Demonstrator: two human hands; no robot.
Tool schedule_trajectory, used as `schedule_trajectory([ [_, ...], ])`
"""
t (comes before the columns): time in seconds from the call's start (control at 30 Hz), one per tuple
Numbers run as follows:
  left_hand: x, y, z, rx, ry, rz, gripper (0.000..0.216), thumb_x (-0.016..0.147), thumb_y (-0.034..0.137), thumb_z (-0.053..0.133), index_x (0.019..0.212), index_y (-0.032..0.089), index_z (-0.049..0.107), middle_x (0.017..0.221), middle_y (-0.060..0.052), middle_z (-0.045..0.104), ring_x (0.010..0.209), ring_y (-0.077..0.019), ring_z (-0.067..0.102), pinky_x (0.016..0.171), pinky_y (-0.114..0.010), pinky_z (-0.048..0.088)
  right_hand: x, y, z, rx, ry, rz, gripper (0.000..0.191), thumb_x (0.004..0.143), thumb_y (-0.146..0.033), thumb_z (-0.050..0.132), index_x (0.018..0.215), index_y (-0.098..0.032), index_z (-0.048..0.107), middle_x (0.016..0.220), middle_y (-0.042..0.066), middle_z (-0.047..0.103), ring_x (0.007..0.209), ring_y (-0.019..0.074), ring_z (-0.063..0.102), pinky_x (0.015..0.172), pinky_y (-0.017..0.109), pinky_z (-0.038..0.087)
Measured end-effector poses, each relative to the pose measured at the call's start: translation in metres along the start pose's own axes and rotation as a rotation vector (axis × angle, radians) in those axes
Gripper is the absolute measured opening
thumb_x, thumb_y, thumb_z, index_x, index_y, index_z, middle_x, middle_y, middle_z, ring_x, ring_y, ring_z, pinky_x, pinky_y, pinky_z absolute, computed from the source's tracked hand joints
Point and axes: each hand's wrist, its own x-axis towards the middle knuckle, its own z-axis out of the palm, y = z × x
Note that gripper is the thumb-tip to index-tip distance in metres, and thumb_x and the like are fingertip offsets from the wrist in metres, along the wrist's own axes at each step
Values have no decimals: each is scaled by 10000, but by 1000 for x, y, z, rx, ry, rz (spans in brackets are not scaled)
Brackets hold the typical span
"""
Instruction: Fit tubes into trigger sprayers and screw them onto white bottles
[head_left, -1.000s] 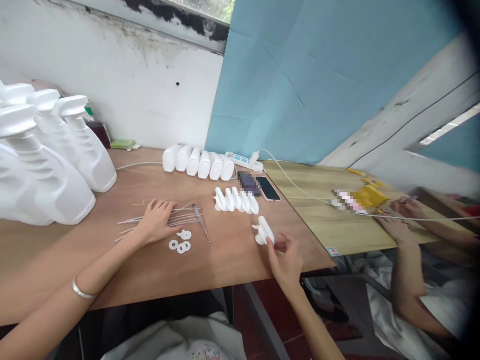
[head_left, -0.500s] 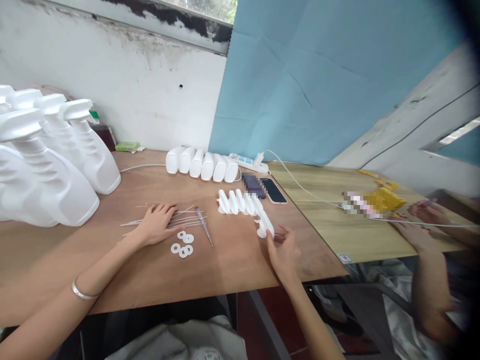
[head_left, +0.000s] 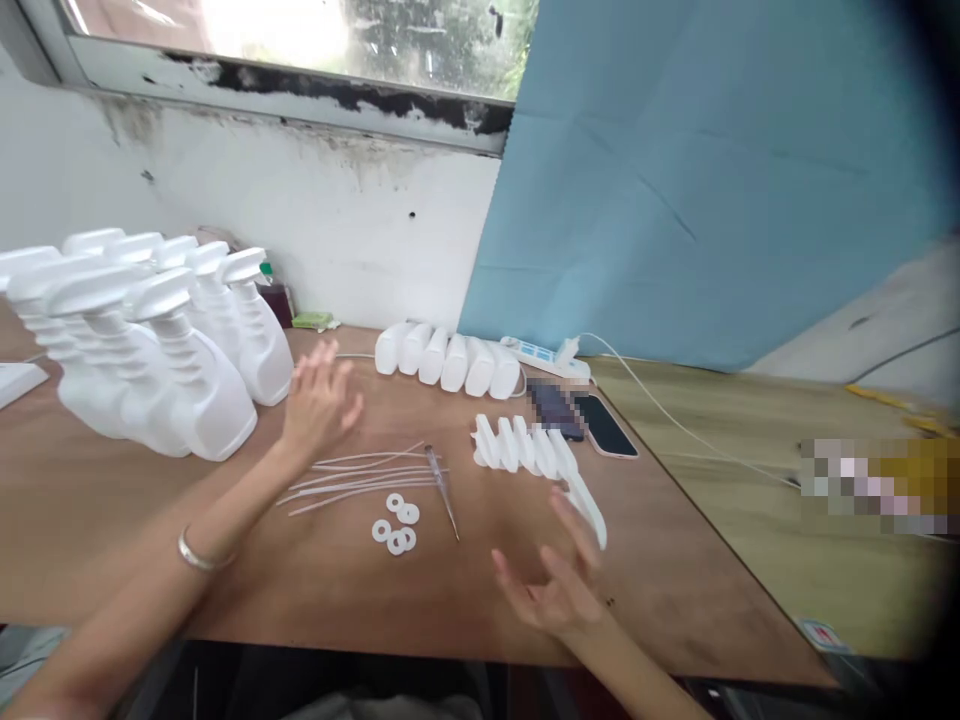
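My left hand point(head_left: 319, 400) is lifted above the brown table point(head_left: 225, 560), fingers spread and blurred, holding nothing. Just below it lie several thin clear tubes point(head_left: 360, 475), a few white washers point(head_left: 396, 522) and a pen-like screwdriver point(head_left: 442, 490). My right hand point(head_left: 559, 580) hovers palm up with its fingers apart near the table's front edge, empty. Just beyond its fingertips is a row of white trigger heads point(head_left: 536, 455), the nearest one leaning out to the right.
Several white spray bottles point(head_left: 150, 350) stand at the left. A row of lying white bottles point(head_left: 450, 360) sits by the wall, with a power strip point(head_left: 544, 355) and two phones point(head_left: 585, 420) beside it. A lighter wooden table point(head_left: 750, 470) adjoins on the right.
My left hand rose off the tubes and opened. My right hand let go of the trigger head, now at the end of the row, and turned palm up. The view swung up and left.
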Motion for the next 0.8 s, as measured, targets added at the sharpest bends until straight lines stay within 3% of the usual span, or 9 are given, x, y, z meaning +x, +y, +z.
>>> schedule_trajectory([
  [0.1, 58, -29, -31, 101, 258, -157, 537, 762, 327, 471, 1202, 25, 403, 1411, -153, 216, 1305, -300, 131, 1058, -459, 88, 29, -8, 18, 97, 104, -234, 653, 612, -92, 615, 1189, -267, 364, 1353, 69, 346, 1129, 191, 477, 766, 365, 526],
  [0.17, 95, -51, -45, 188, 337, -261, 601, 727, 353, 497, 1198, -5, 388, 1368, -162, 306, 1288, -281, 170, 1063, -459, 44, 46, -13, 26, 126, 198, -277, 556, 625, -115, 610, 1098, -326, 408, 1298, 8, 407, 1075, 159, 520, 747, 327, 529],
  [0.27, 131, -77, -50, 195, 249, -487, 639, 665, 435, 554, 1080, -39, 450, 1158, -173, 531, 1228, -276, 282, 1034, -492, -18, 63, -22, 32, 176, 351, -177, 458, 674, -179, 560, 1043, -395, 397, 1248, -56, 428, 1020, 165, 553, 729, 362, 528],
  [0.37, 137, -83, -46, 53, 176, -561, 497, 729, 485, 465, 961, 48, 509, 984, -91, 598, 1140, -229, 393, 1016, -469, 24, 65, -28, 38, 313, 373, -169, 305, 680, -213, 516, 951, -325, 432, 1228, -22, 445, 991, 188, 565, 712, 385, 520],
  [0.5, 123, -57, -57, -50, 144, -446, 425, 739, 458, 477, 1032, 150, 483, 976, -39, 573, 1077, -229, 419, 942, -433, 193, 64, -32, 49, 431, 153, -172, 240, 657, -207, 525, 889, -222, 464, 1165, 62, 462, 1058, 236, 518, 800, 424, 482],
  [0.67, 112, 7, -107, -105, 251, -357, 510, 692, 394, 601, 1124, 207, 404, 1009, -27, 569, 1046, -257, 445, 913, -413, 248, 107, -37, 69, 438, -122, 322, 556, 742, -311, 548, 1212, -163, 291, 1237, 154, 418, 1192, 255, 380, 926, 469, 372],
  [0.73, 106, 35, -126, -50, 273, -357, 572, 649, 354, 661, 1131, 188, 402, 962, -45, 579, 961, -281, 504, 868, -435, 296, 135, -40, 80, 407, -149, 501, 701, 719, -450, 566, 1254, -145, 229, 1297, 191, 351, 1233, 293, 311, 941, 507, 327],
  [0.8, 99, 57, -137, -61, 302, -276, 598, 632, 355, 685, 1135, 187, 408, 862, -21, 587, 843, -257, 551, 812, -419, 352, 161, -41, 92, 385, -128, 577, 729, 690, -507, 574, 1235, -140, 258, 1290, 198, 362, 1232, 318, 298, 941, 519, 303],
])
